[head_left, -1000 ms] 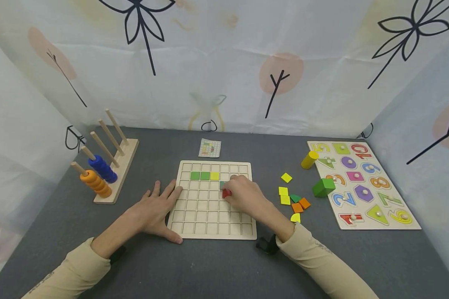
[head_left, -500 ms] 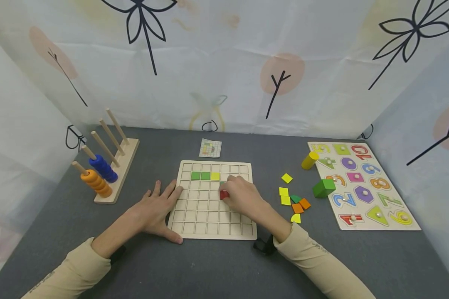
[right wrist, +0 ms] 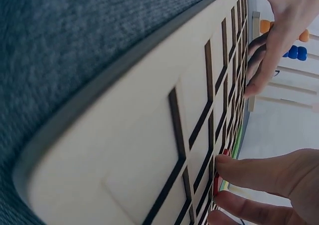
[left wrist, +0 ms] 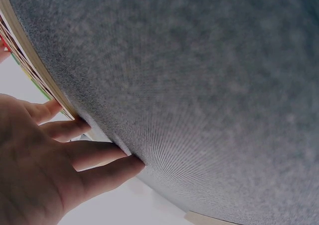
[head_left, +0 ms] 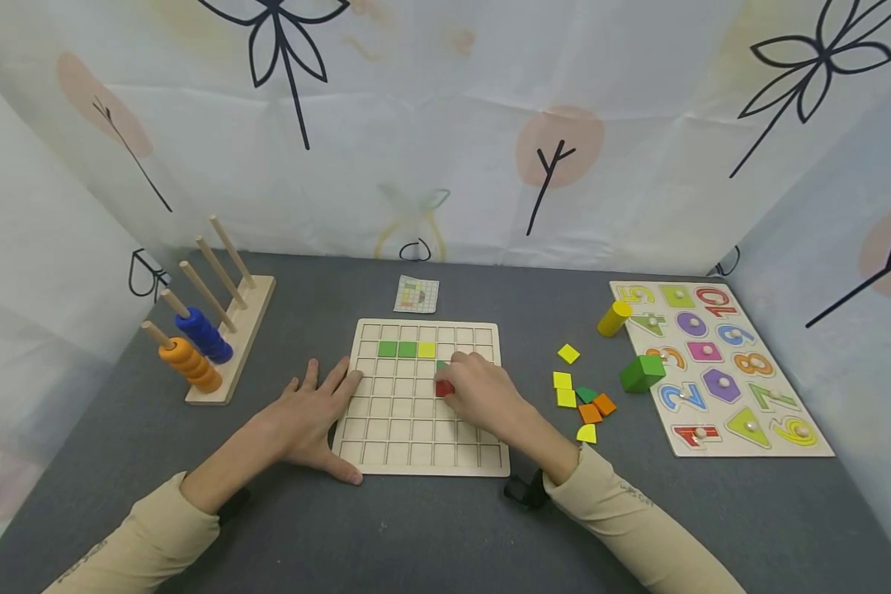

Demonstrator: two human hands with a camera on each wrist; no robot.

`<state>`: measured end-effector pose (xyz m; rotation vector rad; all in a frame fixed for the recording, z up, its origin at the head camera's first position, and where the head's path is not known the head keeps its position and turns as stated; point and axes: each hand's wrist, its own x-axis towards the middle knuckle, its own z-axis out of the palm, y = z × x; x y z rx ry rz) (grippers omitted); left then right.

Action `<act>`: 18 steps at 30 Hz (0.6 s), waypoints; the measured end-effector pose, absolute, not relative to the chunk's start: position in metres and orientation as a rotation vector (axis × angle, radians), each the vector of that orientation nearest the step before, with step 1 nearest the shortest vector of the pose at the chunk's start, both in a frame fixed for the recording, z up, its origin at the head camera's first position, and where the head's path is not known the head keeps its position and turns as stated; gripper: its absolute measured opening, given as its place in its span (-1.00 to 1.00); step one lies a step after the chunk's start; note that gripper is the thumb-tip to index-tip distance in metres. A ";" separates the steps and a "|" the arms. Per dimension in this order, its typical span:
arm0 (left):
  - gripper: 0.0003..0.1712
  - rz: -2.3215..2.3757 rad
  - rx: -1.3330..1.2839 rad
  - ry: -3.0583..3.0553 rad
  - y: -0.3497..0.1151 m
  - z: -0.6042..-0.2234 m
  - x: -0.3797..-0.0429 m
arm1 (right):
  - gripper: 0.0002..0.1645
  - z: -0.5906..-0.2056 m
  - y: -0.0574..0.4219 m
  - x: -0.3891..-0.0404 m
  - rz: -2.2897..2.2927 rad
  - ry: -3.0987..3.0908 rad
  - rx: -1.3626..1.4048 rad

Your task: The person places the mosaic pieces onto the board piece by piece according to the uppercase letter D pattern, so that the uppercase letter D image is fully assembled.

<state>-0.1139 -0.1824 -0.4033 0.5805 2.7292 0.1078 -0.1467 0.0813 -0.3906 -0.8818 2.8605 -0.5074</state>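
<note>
A wooden grid board [head_left: 393,454] lies on the dark table. Two green tiles [head_left: 398,349] and a yellow tile [head_left: 426,350] sit in a row near its far side. My right hand [head_left: 483,389] pinches a red tile [head_left: 444,388] between thumb and finger at a cell right of the middle. Just beyond it, a green tile [head_left: 441,365] is partly covered by that hand. With fingers spread, my left hand [head_left: 308,421] rests along the board's left edge; in the left wrist view its fingertips [left wrist: 133,164] reach the table.
Several loose yellow, green and orange tiles [head_left: 590,412] lie right of the board. Farther right are a green block [head_left: 642,373], a yellow cylinder [head_left: 615,318] and a number puzzle [head_left: 701,330]. A small pattern card [head_left: 417,294] lies behind; a peg stacker [head_left: 230,338] stands left.
My right hand has shifted slightly left with the red tile, which now looks lower and flatter against the grid. The left hand has stayed in place.
</note>
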 end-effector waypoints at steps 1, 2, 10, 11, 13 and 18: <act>0.69 0.110 0.585 2.732 -0.183 -0.403 -0.114 | -0.81 -0.391 0.082 -0.146 -0.508 2.864 -0.888; 0.69 0.113 0.590 2.736 -0.183 -0.403 -0.114 | -0.81 -0.390 0.082 -0.146 -0.507 2.868 -0.891; 0.69 0.122 0.595 2.739 -0.183 -0.403 -0.114 | -0.72 -0.385 0.087 -0.144 -0.506 2.863 -0.830; 0.69 0.120 0.593 2.738 -0.183 -0.403 -0.114 | -0.71 -0.384 0.089 -0.145 -0.506 2.865 -0.813; 0.69 0.117 0.589 2.736 -0.183 -0.403 -0.114 | -0.67 -0.382 0.093 -0.144 -0.497 2.873 -0.776; 0.69 0.115 0.589 2.737 -0.184 -0.404 -0.114 | -0.68 -0.378 0.107 -0.144 -0.464 2.885 -0.686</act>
